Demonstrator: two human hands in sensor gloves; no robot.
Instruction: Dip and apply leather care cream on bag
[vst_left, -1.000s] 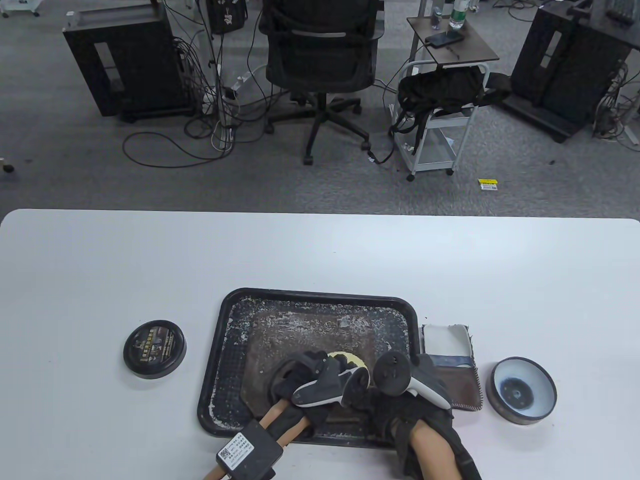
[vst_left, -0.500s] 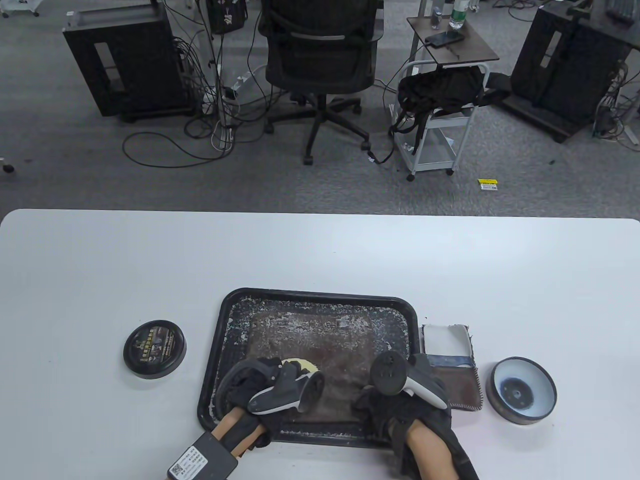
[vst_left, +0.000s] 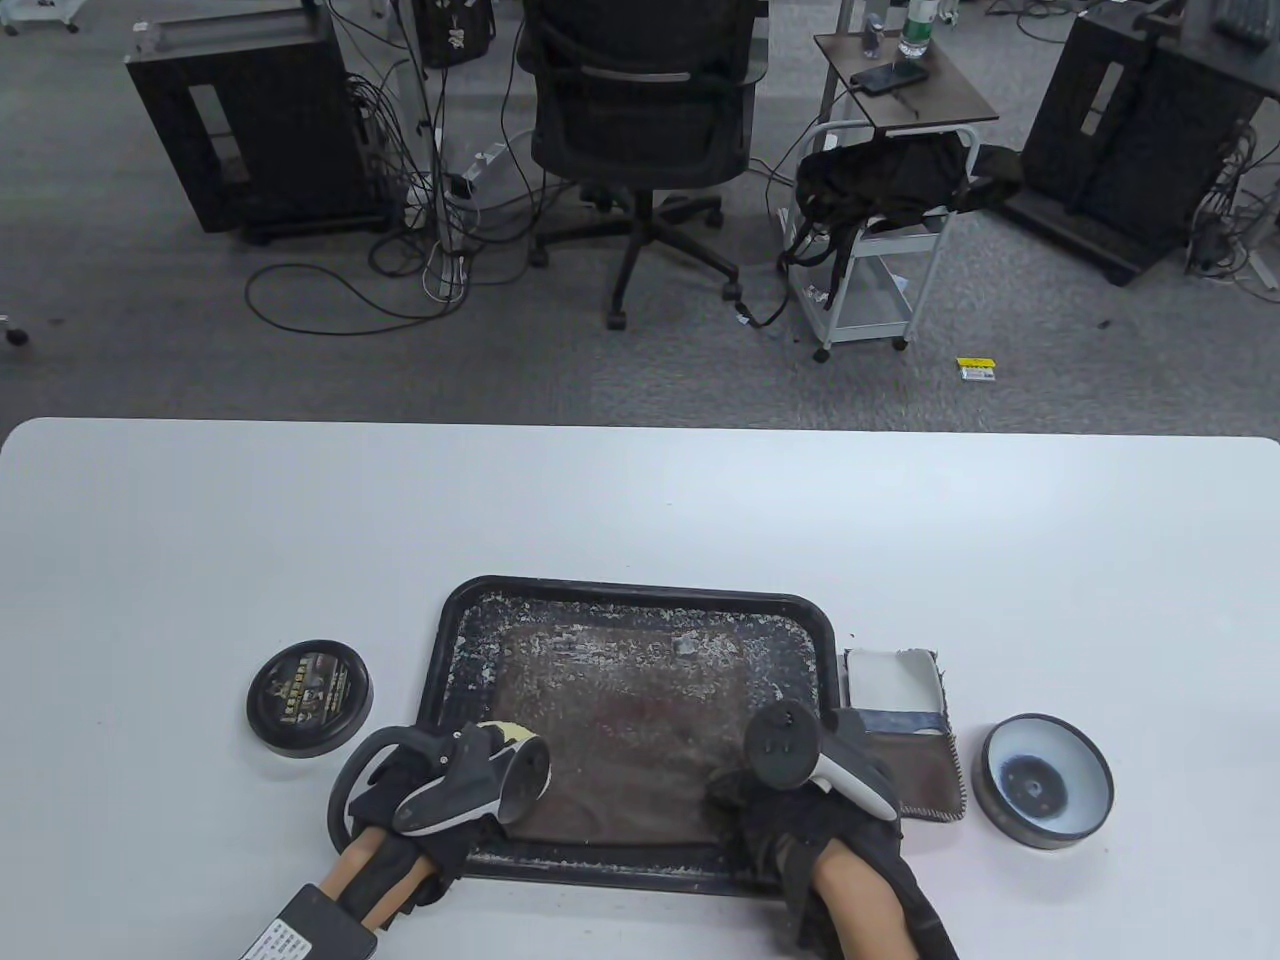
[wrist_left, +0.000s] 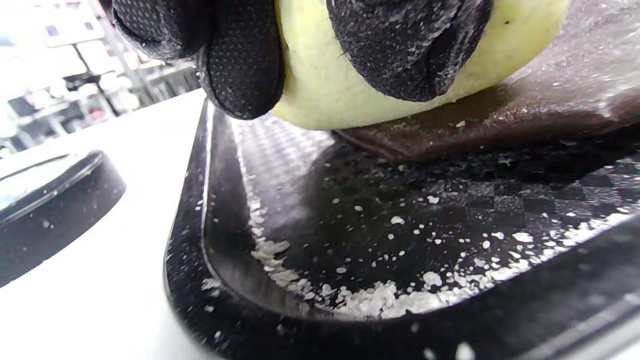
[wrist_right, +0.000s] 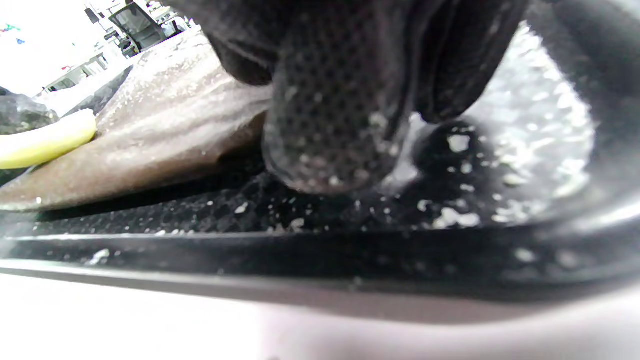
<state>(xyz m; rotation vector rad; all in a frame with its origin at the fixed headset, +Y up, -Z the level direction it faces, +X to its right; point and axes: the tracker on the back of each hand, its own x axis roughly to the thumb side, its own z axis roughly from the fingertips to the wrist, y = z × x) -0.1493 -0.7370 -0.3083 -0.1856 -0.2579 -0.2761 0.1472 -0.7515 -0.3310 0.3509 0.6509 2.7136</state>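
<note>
Risk: the yellow sponge (wrist_left: 350, 75) sits right at the bag's (vst_left: 620, 730) lower-left edge, so a further stroke could run it off the leather onto the crumb-strewn tray (vst_left: 455, 640) and pick up flakes; the bag could also slide if the hold-down slips. Left hand (vst_left: 440, 785), lower left of table view, has its fingers (wrist_left: 405, 45) curled around the sponge, pressing it on that bag edge. Right hand (vst_left: 800, 800), lower centre-right, holds nothing; its fingertips (wrist_right: 330, 130) press down at the bag's near right corner, how far it's spread I can't tell.

The left hand (vst_left: 440, 790) is gripping a yellow sponge (vst_left: 512, 738) over the brown bag (vst_left: 620, 720), which is lying in a black tray (vst_left: 640, 595); the right hand (vst_left: 800, 800) is pressing the bag's opposite corner.
</note>
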